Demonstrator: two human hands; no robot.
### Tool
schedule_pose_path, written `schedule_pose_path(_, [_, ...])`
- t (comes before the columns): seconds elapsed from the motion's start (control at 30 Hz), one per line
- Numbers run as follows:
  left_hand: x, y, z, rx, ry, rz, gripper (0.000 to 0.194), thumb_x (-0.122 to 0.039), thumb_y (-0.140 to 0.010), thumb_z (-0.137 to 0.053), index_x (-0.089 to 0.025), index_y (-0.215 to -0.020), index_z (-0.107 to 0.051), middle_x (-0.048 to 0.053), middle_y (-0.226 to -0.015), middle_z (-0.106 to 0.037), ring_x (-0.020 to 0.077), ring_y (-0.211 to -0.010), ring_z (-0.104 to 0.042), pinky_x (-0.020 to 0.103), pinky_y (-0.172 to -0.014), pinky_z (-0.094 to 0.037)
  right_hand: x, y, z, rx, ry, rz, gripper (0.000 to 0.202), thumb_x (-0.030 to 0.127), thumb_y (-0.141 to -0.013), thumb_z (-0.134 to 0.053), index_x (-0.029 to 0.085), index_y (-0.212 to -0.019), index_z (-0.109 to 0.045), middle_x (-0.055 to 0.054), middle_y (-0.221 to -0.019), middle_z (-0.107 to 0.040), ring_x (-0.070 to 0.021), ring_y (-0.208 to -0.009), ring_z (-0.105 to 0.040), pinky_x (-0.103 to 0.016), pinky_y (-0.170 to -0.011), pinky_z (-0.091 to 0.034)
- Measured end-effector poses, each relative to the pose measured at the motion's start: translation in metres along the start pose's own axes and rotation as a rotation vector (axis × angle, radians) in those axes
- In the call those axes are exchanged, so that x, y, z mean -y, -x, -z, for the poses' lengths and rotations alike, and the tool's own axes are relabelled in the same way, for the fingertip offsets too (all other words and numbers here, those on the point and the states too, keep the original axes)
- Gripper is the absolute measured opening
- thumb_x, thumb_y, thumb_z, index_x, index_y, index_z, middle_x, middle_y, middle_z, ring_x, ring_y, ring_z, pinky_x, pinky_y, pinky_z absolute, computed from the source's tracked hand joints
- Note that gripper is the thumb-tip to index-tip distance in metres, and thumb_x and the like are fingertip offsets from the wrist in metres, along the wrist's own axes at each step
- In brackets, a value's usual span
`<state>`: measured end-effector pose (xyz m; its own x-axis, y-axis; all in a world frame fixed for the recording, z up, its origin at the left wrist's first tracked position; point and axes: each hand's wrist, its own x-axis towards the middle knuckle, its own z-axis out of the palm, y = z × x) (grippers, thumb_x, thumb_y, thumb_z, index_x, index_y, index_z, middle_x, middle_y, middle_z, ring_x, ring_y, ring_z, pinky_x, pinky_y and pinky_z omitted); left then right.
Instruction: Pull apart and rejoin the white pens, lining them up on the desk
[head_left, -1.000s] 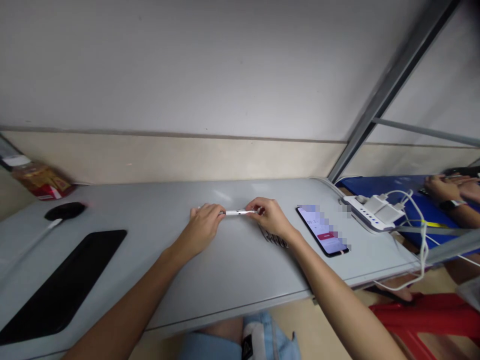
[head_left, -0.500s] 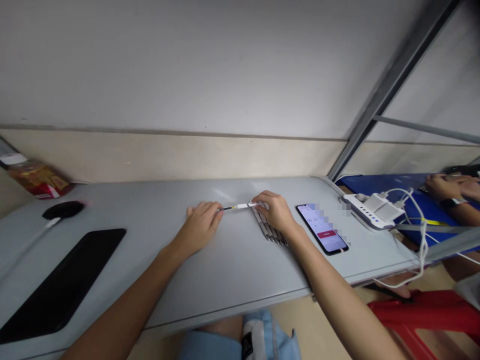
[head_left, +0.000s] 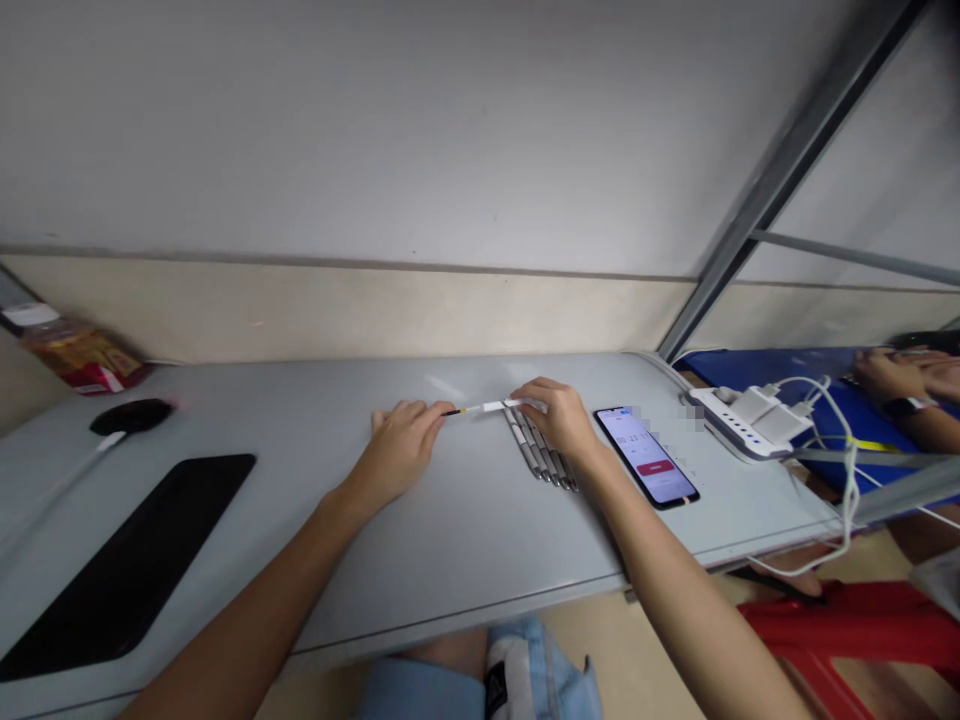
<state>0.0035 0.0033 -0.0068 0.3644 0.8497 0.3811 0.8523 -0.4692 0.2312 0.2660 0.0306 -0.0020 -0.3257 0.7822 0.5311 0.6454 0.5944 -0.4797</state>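
My left hand point(head_left: 405, 440) is closed, its thumb and fingertips pinching the dark end of a thin pen refill point(head_left: 457, 411) just above the desk. The refill has a small yellow mark and runs in line with a white pen part point(head_left: 493, 406) on its right. That white part is pinched by my right hand point(head_left: 555, 415), whose fingers hide its far end. Whether the refill sits inside it, I cannot tell. Several grey pens point(head_left: 551, 468) lie side by side on the desk, partly under my right hand.
A phone point(head_left: 649, 460) with a timer lies right of the pens, before a power strip point(head_left: 731, 425) with white cables. On the left are a black slab point(head_left: 135, 565), a round black charger point(head_left: 131, 416) and a bottle point(head_left: 82, 355). Another person's hands point(head_left: 892, 375) are far right.
My right hand has shifted slightly right with the white pen part, and a bit more thin refill shows beside the yellow mark. Less of the dark end shows at my left fingertips.
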Motion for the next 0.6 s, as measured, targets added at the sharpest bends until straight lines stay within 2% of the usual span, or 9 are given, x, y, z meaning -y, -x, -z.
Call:
schedule_pose_path(0.23, [-0.003, 0.001, 0.0, 0.022, 0.026, -0.019, 0.03, -0.031, -0.099, -0.03, -0.029, -0.114, -0.057, 0.004, -0.106, -0.067, 0.0227, -0.097, -0.056, 0.036, -0.08, -0.028, 0.009, 0.001, -0.005, 0.033, -0.048, 0.071, 0.023, 0.013, -0.088, -0.056, 0.02, -0.102, -0.072, -0.008, -0.098, -0.068, -0.0193, -0.087, -0.062, -0.031, -0.078, -0.046])
schedule_pose_path(0.43, [-0.007, 0.002, 0.0, 0.058, 0.039, -0.004, 0.029, -0.035, -0.099, -0.029, -0.021, -0.101, -0.054, 0.005, -0.1, -0.065, 0.0228, -0.095, -0.054, 0.037, -0.081, -0.029, 0.021, 0.002, -0.014, 0.035, -0.113, 0.11, 0.024, 0.015, -0.088, -0.057, 0.022, -0.105, -0.072, -0.008, -0.098, -0.067, -0.0191, -0.089, -0.06, -0.032, -0.082, -0.046])
schedule_pose_path(0.6, [-0.003, 0.002, -0.003, 0.074, -0.005, -0.052, 0.029, -0.033, -0.1, -0.028, -0.02, -0.094, -0.053, 0.005, -0.094, -0.062, 0.0221, -0.092, -0.052, 0.035, -0.077, -0.029, 0.026, 0.0, -0.014, 0.052, -0.245, 0.069, 0.019, 0.02, -0.088, -0.061, 0.023, -0.102, -0.073, -0.007, -0.097, -0.07, -0.0186, -0.089, -0.061, -0.033, -0.082, -0.046])
